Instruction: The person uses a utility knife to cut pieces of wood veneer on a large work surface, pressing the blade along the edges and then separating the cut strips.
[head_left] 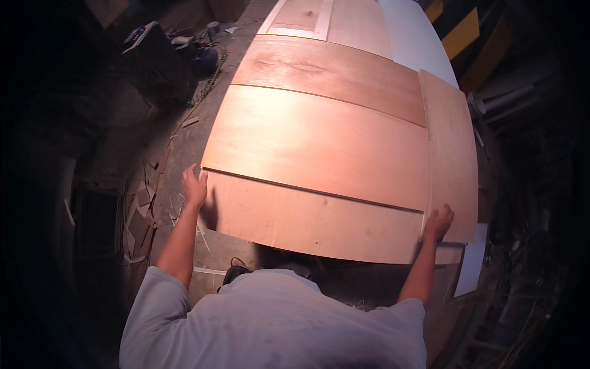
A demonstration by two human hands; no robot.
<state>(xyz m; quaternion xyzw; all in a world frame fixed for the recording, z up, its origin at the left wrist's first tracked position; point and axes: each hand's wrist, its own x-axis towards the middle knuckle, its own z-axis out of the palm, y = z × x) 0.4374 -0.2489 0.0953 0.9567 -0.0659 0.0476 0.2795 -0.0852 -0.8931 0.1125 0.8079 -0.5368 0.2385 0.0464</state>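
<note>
A broad plywood sheet (319,141) lies in front of me, overlapping another plywood board (307,215) that sticks out nearer to me. My left hand (195,186) is at the left corner of these sheets. Its thumb and fingers are apart and it grips nothing that I can see. On the right, my right hand (439,222) rests with bent, parted fingers on a narrow plywood strip (453,160), beside the right end of the broad sheet. Whether its fingertips press on the strip is hard to see.
Beyond lie another wood-grained panel (332,71), a light frame (322,21) and a white sheet (418,31). Wood scraps (140,224) litter the floor at left, near a dark machine (157,61) and a hose (206,89). A white piece (472,261) sits low right.
</note>
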